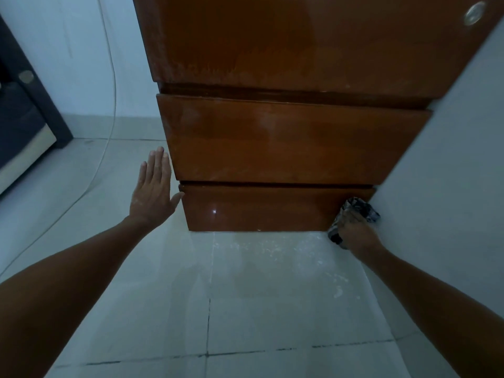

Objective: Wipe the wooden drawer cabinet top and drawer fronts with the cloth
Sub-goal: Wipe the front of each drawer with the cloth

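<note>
Wooden cabinet (272, 137), cloth (357, 208) gripped (right hand (354, 230)) — lowest drawer (259, 208)

No text, label, brand, number or sign can be read anywhere.

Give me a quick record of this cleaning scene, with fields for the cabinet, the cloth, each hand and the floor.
cabinet: wooden drawer cabinet, stacked drawer fronts, right side against a pale wall
cloth: dark patterned cloth, bunched at the right end of the bottom drawer front
right hand: right hand grips the cloth beside the wall
left hand: left hand flat, fingers straight, at the cabinet's left edge
floor: pale tiled floor, whitish specks in front of the cabinet
other: thin cable hanging down the back wall on the left
</note>
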